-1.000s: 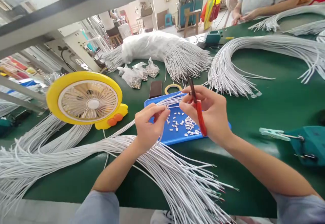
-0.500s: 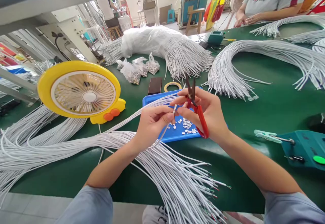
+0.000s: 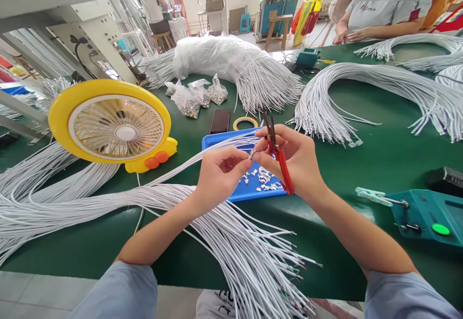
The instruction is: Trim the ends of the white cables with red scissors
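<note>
Over the blue tray [image 3: 213, 140], my left hand [image 3: 219, 174] pinches the end of a white cable [image 3: 252, 154] between thumb and forefinger. My right hand [image 3: 302, 160] has red-handled scissors [image 3: 285, 172] hooked in it, blades pointing up and away, slightly parted. The thumb and a finger of that hand meet the cable end at the left fingertips; the detail there is too small to make out. Small white cut pieces [image 3: 265, 176] lie in the tray below. A large bundle of white cables [image 3: 231, 232] runs beneath my left forearm, its ends fanned toward the near edge.
A yellow fan [image 3: 125, 131] stands at left. Beyond the tray are a phone [image 3: 220, 121], a tape roll [image 3: 246, 123], small bags of metal parts [image 3: 188, 99] and a plastic-wrapped cable bundle [image 3: 217, 56]. A teal device [image 3: 423, 213] sits right; a co-worker [image 3: 383, 20] is across the table.
The scissor blades have come closer together. The cable end has tilted between my fingertips, and its white tip shows less. The view has shifted slightly.
</note>
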Demonstrator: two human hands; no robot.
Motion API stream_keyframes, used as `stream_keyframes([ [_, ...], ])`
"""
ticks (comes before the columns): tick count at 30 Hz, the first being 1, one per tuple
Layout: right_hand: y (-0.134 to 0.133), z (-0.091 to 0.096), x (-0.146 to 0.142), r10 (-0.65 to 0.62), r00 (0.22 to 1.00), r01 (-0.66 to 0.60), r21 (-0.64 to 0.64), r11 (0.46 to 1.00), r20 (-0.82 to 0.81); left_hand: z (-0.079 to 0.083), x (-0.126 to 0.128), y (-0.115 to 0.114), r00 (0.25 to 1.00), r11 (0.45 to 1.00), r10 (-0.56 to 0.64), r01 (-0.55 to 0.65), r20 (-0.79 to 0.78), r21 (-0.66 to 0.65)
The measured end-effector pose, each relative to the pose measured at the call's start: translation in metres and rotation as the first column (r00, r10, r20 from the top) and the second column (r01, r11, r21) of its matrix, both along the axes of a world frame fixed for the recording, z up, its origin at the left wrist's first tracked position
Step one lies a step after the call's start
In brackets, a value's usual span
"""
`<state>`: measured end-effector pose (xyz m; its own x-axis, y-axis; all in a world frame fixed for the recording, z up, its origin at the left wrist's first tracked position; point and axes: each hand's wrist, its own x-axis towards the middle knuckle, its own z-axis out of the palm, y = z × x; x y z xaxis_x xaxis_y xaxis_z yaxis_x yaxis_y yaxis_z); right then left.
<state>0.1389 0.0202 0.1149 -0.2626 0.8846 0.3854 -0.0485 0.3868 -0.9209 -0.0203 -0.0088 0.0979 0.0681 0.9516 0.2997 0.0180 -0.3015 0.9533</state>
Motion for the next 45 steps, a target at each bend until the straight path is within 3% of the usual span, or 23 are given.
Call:
stream_keyframes([
  [9, 0.0, 0.001, 0.005, 0.031, 0.996, -0.036, 0.066, 0.997, 0.08, -0.006, 0.001, -0.002, 0.979, 0.974, 0.137, -0.107, -0.148, 0.2],
  [13, 0.0, -0.002, 0.01, -0.004, 0.979, -0.044, 0.229, 0.973, 0.205, -0.007, 0.002, 0.0, 0.966, 0.963, 0.191, -0.151, -0.172, 0.221],
  [15, -0.004, 0.0, 0.012, 0.042, 0.966, -0.12, 0.298, 0.947, 0.255, -0.007, 0.001, 0.002, 0.968, 0.968, 0.199, -0.17, -0.152, 0.186],
  [18, -0.013, 0.009, 0.014, 0.163, 0.973, -0.198, 0.237, 0.951, 0.161, -0.007, -0.001, 0.007, 0.983, 0.982, 0.172, -0.166, -0.064, 0.088],
  [20, -0.012, 0.013, 0.015, 0.119, 0.992, -0.125, 0.166, 0.978, 0.046, -0.005, -0.001, 0.007, 0.99, 0.989, 0.138, -0.137, -0.001, 0.059],
  [22, -0.002, 0.01, 0.016, 0.006, 1.0, -0.01, 0.117, 0.993, 0.03, -0.002, -0.001, 0.005, 0.994, 0.992, 0.107, -0.108, 0.018, 0.068],
  [23, 0.007, 0.005, 0.016, -0.051, 0.997, 0.046, 0.092, 0.995, 0.057, -0.001, -0.001, 0.002, 0.995, 0.992, 0.095, -0.096, 0.019, 0.076],
  [25, 0.028, -0.016, 0.018, -0.103, 0.984, 0.118, -0.097, 0.988, 0.146, 0.001, 0.0, -0.003, 0.998, 0.995, 0.061, -0.062, 0.016, 0.078],
  [28, 0.052, -0.063, 0.024, -0.106, 0.964, 0.161, -0.22, 0.962, 0.243, -0.003, 0.007, -0.012, 0.989, 0.997, -0.071, 0.07, 0.126, 0.013],
  [31, 0.057, -0.105, 0.034, -0.097, 0.943, 0.2, -0.309, 0.93, 0.32, -0.013, 0.02, -0.019, 0.933, 0.954, -0.234, 0.274, 0.272, -0.119],
  [33, 0.053, -0.122, 0.041, -0.095, 0.931, 0.222, -0.34, 0.914, 0.351, -0.02, 0.03, -0.025, 0.93, 0.938, -0.265, 0.311, 0.255, -0.157],
  [36, 0.043, -0.133, 0.052, -0.144, 0.92, 0.276, -0.339, 0.9, 0.365, -0.027, 0.04, -0.036, 0.946, 0.947, -0.322, 0.322, 0.049, -0.007],
  [39, 0.035, -0.137, 0.059, -0.23, 0.911, 0.341, -0.309, 0.888, 0.344, -0.031, 0.042, -0.049, 0.847, 0.837, -0.484, 0.522, -0.219, 0.167],
  [41, 0.033, -0.141, 0.061, -0.283, 0.899, 0.382, -0.283, 0.88, 0.333, -0.034, 0.042, -0.057, 0.763, 0.762, -0.56, 0.627, -0.322, 0.162],
  [45, 0.036, -0.153, 0.064, -0.339, 0.883, 0.424, -0.239, 0.874, 0.324, -0.042, 0.043, -0.065, 0.702, 0.736, -0.572, 0.668, -0.425, 0.114],
])
